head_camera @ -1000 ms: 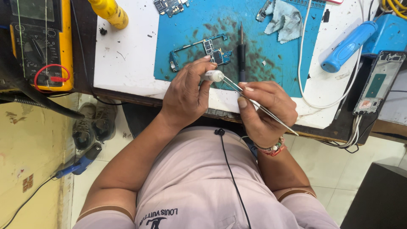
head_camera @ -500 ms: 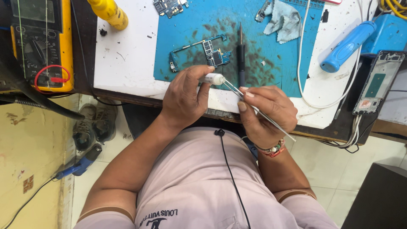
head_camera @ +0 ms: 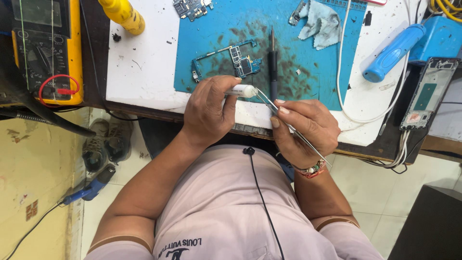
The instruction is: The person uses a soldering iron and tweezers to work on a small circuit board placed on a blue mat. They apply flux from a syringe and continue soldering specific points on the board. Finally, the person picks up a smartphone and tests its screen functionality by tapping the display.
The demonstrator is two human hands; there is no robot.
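My left hand [head_camera: 210, 109] grips a small white tube [head_camera: 242, 91] at the near edge of the blue work mat [head_camera: 207, 29]. Metal tweezers [head_camera: 288, 127] sit pinched in my right hand [head_camera: 305, 129], their tips touching the tube's end. Just beyond the hands, a blue phone circuit board [head_camera: 236, 60] lies on the mat. Next to it lies a dark pen-shaped tool [head_camera: 273, 67].
A yellow multimeter [head_camera: 45, 48] sits far left, a yellow handle [head_camera: 122, 14] at the top. A grey cloth [head_camera: 319, 23], a blue handheld tool [head_camera: 392, 53], a white cable [head_camera: 339, 72] and a phone frame [head_camera: 427, 94] lie to the right. Shoes [head_camera: 103, 144] rest on the floor.
Both hands have stayed almost still at the mat's near edge. The tweezer tips remain at the tube's end.
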